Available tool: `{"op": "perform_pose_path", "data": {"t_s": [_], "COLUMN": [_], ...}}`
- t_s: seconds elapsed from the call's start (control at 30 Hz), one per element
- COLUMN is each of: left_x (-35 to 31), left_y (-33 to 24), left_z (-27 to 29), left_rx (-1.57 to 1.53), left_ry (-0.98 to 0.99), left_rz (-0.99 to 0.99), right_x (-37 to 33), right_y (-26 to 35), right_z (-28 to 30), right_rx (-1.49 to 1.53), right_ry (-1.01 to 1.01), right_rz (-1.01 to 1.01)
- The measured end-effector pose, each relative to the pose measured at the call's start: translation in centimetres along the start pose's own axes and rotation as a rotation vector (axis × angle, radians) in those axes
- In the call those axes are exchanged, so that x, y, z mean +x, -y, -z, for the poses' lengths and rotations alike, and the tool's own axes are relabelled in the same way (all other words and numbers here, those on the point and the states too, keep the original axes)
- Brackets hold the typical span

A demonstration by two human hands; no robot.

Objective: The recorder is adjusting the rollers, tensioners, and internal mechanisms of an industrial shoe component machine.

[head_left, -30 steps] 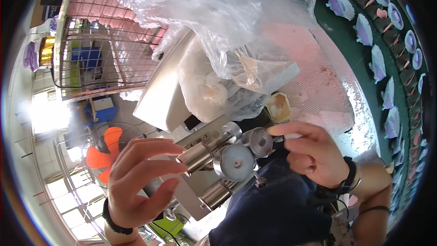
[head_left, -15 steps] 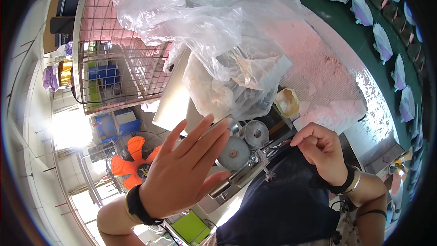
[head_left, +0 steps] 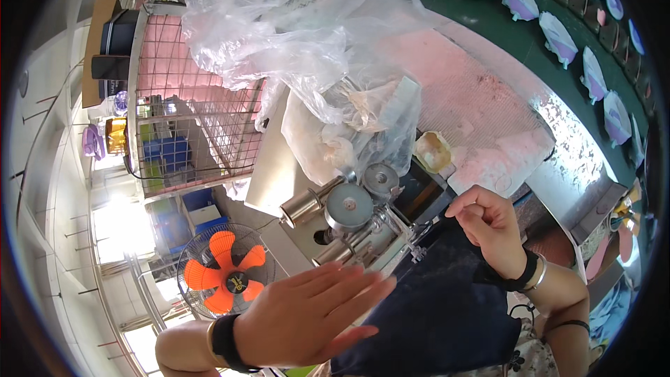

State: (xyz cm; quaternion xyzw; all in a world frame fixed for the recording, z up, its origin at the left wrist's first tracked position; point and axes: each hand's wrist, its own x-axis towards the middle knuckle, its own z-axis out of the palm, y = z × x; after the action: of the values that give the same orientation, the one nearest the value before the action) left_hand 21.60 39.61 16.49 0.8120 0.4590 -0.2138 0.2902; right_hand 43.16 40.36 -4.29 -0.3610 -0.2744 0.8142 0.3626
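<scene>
My left hand point(head_left: 314, 314) is held in the air with its fingers stretched out and together, palm down and nothing in it. It hovers at the near side of a small metal machine point(head_left: 347, 209) with round grey discs and shiny cylinders. To the right, my right hand point(head_left: 488, 220) is raised over the dark blue apron point(head_left: 440, 300). Its fingers are curled and the thumb is pressed in. Whether anything small lies in that grip I cannot make out. A cut-open, cream-coloured container point(head_left: 433, 152) stands beyond it, at the edge of a pink-dusted board point(head_left: 488, 98).
Crumpled clear plastic bags point(head_left: 300, 35) cover the surface behind the machine. A wire rack point(head_left: 195, 105) stands to the left, above an orange-bladed fan point(head_left: 223, 272). Along the far right, a green belt point(head_left: 474, 14) carries several purple-and-white pieces point(head_left: 558, 38).
My left hand has dropped down and to the right, off the machine, uncovering its cylinders. My right hand stays curled in about the same place. The whole view has shifted slightly.
</scene>
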Motion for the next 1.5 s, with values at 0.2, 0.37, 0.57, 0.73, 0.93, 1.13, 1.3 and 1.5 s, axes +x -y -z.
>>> {"op": "perform_pose_path", "data": {"t_s": [0.2,0.37,0.57,0.73,0.93,1.13,1.3,1.5], "left_x": [0.9,4.0,4.4,1.4,5.5,8.5,9.2,9.1], "left_y": [3.5,3.6,0.8,-0.6,3.8,4.8,4.2,5.8], "left_z": [1.1,-1.3,-2.3,0.5,0.7,-0.8,-0.3,-0.2], "left_rx": [0.378,0.281,0.367,0.095,0.185,0.303,0.29,0.119], "left_ry": [-0.218,-0.136,-0.097,0.135,-0.302,-0.043,0.081,0.162], "left_rz": [0.029,0.022,-0.047,-0.028,-0.038,0.15,0.276,0.269], "right_x": [-0.4,-1.2,-2.0,-2.5,-1.5,-1.0,-0.9,-1.1], "right_y": [0.3,-0.3,-2.5,-3.5,-3.8,-4.8,-6.2,-7.5], "right_z": [-2.8,-2.6,-1.2,-0.1,0.1,0.3,0.6,1.1], "right_rx": [-0.146,-0.114,-0.044,-0.042,-0.017,-0.049,-0.023,-0.044], "right_ry": [0.103,0.061,-0.076,-0.112,-0.13,-0.056,-0.098,-0.115], "right_rz": [0.22,0.236,0.216,0.242,0.231,0.239,0.155,0.153]}}
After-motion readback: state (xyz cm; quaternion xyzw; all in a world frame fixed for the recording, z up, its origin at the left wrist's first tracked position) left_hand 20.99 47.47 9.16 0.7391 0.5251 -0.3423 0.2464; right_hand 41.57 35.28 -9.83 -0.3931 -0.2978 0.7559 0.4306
